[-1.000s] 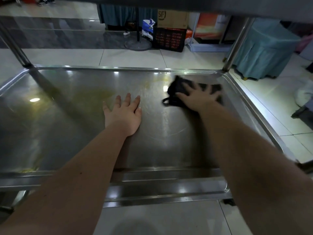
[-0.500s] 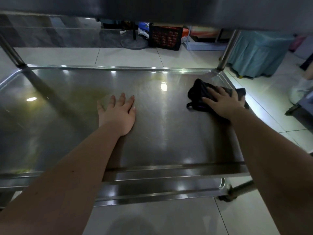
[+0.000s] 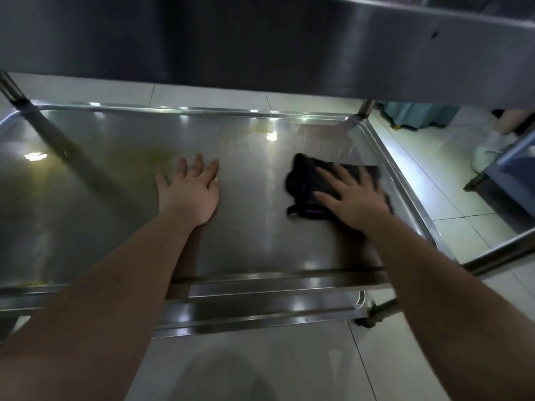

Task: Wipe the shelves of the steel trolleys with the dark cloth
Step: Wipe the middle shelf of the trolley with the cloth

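While the right hand (image 3: 353, 198) presses the dark cloth (image 3: 304, 180) flat against the shelf (image 3: 260, 244), fingers spread and fairly straight over the fabric rather than curled round it, the job looks to be somewhere in its middle. The cloth lies bunched on the right part of this lower shelf, near the right rim but not plainly touching it. The left hand (image 3: 191, 192) rests palm down on bare steel near the middle, fingers straight and close together, holding nothing. It seems to serve as a brace.

As to what is done, the steel around the cloth and between the two hands shows a fairly even sheen with faint streaks. This suggests that stretch has been gone over, though that is a judgement from the shine alone.

What is left is plainer. A broad yellowish-green smear (image 3: 130, 160) covers much of the left half of the shelf, well apart from the cloth. A small yellowish patch (image 3: 260, 128) sits just beside the far rim. Neither looks wiped.

The upper shelf (image 3: 289, 39) hangs overhead and is seen from below only, so whether its top is clean cannot be told. The other trolleys named in the task are not clearly in view, so most of the work probably lies ahead.
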Tool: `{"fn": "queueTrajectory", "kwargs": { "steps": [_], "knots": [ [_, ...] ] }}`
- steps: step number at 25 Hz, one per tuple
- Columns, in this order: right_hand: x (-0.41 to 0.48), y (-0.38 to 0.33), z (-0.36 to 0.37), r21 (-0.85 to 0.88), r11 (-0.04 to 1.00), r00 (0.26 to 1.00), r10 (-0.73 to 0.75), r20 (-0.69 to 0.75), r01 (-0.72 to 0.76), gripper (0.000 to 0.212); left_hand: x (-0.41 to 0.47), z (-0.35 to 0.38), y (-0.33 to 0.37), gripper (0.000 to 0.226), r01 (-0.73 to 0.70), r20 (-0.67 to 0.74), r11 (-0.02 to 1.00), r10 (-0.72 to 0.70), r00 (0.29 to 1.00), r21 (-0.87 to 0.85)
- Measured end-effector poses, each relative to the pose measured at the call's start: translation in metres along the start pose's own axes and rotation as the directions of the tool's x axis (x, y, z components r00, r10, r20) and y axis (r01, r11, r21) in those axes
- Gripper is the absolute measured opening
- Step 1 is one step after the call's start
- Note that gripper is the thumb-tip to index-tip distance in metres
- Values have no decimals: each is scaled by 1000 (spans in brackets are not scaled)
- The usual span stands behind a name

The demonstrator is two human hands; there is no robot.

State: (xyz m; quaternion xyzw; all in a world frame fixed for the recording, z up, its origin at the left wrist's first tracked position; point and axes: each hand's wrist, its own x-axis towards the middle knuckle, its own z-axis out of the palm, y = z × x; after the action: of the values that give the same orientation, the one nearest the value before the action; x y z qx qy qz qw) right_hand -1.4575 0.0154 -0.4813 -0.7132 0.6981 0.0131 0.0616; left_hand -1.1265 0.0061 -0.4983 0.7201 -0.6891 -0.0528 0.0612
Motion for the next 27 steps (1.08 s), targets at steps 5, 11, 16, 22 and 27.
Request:
{"fn": "queueTrajectory", "kwargs": {
  "steps": [5,11,16,22,27],
  "knots": [
    [-21,-46,13,7,983,983,182,-6,-182,74,-1,-3,3,51,-3,23,1000,3,1000,15],
    [-65,-85,21,-5,980,980,-199,-23,199,65,-7,-7,-4,51,3,22,1000,-3,1000,-15],
    [-90,39,-2,3,974,973,227,38,-227,69,-10,-8,7,51,12,37,1000,-12,999,0],
    [-101,-132,35,-2,982,981,-190,40,190,72,-14,-10,3,51,-5,48,1000,6,999,-10],
    [-106,-43,16,21,978,978,-206,-30,207,64,-13,-11,-3,51,-11,49,1000,11,999,-2]
  ]
}}
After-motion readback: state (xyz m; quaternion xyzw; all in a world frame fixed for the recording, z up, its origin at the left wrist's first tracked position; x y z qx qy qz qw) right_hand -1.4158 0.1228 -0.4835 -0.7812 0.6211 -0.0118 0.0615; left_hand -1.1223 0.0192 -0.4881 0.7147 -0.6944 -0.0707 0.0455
